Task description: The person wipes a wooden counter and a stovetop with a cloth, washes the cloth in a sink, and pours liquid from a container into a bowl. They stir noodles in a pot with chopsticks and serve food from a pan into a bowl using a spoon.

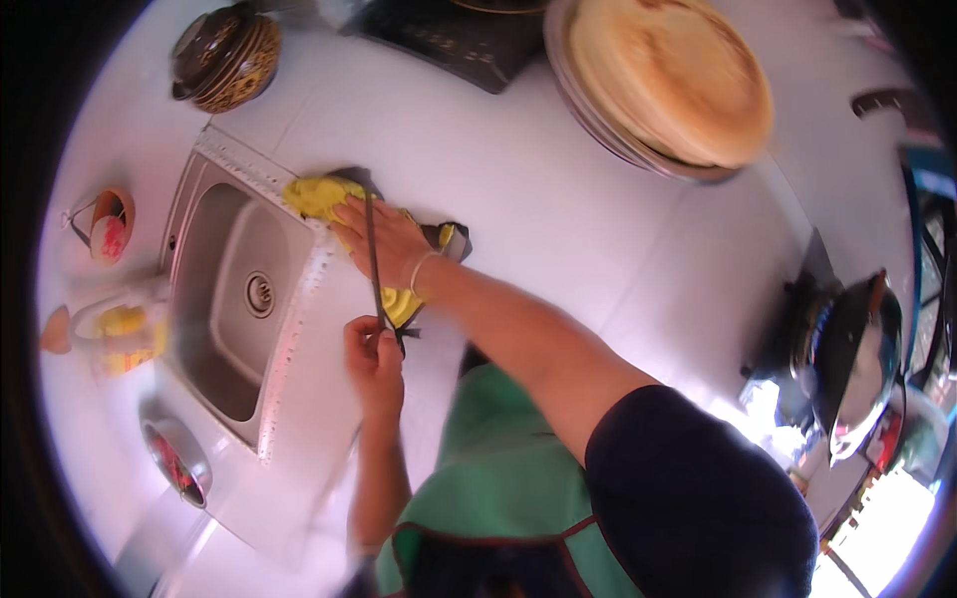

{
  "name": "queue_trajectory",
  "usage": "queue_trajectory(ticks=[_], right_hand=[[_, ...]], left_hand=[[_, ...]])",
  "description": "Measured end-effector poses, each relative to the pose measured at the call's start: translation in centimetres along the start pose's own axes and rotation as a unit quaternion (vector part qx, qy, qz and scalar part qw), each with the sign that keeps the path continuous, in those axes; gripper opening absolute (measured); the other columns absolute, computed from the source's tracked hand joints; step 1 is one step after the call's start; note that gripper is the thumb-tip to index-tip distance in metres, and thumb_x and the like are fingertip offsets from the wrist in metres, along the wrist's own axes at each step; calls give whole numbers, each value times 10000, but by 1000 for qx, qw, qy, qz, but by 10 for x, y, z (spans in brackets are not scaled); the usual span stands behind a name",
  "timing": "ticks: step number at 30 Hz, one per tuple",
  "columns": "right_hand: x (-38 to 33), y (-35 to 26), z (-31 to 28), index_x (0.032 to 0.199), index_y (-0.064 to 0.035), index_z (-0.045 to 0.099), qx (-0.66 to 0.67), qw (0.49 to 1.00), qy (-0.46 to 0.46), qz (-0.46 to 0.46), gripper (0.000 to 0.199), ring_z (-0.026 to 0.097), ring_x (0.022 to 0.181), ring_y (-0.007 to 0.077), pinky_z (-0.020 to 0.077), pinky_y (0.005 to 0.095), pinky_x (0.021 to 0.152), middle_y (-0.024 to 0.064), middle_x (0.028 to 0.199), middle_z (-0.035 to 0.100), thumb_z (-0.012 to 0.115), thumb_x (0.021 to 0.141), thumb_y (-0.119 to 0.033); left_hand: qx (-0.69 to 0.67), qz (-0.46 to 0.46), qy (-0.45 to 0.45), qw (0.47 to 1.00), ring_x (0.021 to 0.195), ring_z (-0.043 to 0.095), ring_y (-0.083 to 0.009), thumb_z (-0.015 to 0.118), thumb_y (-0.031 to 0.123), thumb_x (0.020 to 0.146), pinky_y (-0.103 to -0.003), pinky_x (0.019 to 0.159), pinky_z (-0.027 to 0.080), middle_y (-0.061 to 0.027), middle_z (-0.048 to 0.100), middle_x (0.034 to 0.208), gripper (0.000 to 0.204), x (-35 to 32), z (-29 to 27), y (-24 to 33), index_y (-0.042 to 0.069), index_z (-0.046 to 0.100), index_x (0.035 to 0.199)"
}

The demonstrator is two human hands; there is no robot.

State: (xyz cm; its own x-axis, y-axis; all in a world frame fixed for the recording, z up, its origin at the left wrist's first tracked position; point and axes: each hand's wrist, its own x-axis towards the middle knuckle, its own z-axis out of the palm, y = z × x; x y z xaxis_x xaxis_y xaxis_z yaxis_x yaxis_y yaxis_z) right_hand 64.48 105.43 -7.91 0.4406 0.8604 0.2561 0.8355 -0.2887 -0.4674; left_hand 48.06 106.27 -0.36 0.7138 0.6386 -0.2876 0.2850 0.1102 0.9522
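A yellow cloth with dark edging [324,196] lies crumpled on the white counter, just right of the sink. My right hand [384,242] rests flat on it, fingers stretched toward the sink and pressing the fabric down. A long dark strap [373,254] runs across the back of that hand from the far end of the cloth. Nearer to me, my left hand [375,364] is closed on the strap's near end, pinching it between thumb and fingers. Folds of the cloth show on both sides of my right hand, and the part under the palm is hidden.
Left of the cloth is a steel sink [214,299] with a raised rim. Around it stand a patterned brown pot [239,65], a yellow-labelled jug [125,334] and a metal bowl [179,463]. Stacked round flatbreads [673,80] sit far right; a wok [857,354] is at right.
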Motion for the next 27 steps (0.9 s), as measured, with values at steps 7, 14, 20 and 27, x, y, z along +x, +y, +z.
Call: queue_trajectory(ticks=[7,14,20,27], right_hand=[[-206,-5,-71,1321,-106,402,-133,945,60,293,494,274,1316,268,230,393,1080,102,1389,346,472,840,-190],[-545,-38,-133,1361,-71,327,-367,742,-67,557,542,264,1324,283,243,378,1083,134,1410,308,457,836,-101],[-903,-132,-156,1045,-53,623,-263,561,153,770,337,612,927,255,481,330,809,139,1011,643,534,852,-315],[-633,-224,-142,1094,27,588,279,611,417,613,305,579,890,134,456,253,791,59,992,622,440,833,-32]], left_hand=[[1,20,-131,991,500,398,-55,467,21,857,-198,429,319,-36,470,797,124,-83,36,-15,13,466,980],[28,15,-290,956,481,422,-78,503,73,859,-211,409,325,-29,461,728,100,-200,73,-47,17,483,939],[-72,-147,-380,910,526,454,-105,547,142,828,-246,442,374,-15,468,646,84,-245,63,-48,79,531,882],[-55,-255,-318,911,554,479,-105,528,137,826,-238,406,362,-40,532,757,74,-269,13,-33,66,512,815]])
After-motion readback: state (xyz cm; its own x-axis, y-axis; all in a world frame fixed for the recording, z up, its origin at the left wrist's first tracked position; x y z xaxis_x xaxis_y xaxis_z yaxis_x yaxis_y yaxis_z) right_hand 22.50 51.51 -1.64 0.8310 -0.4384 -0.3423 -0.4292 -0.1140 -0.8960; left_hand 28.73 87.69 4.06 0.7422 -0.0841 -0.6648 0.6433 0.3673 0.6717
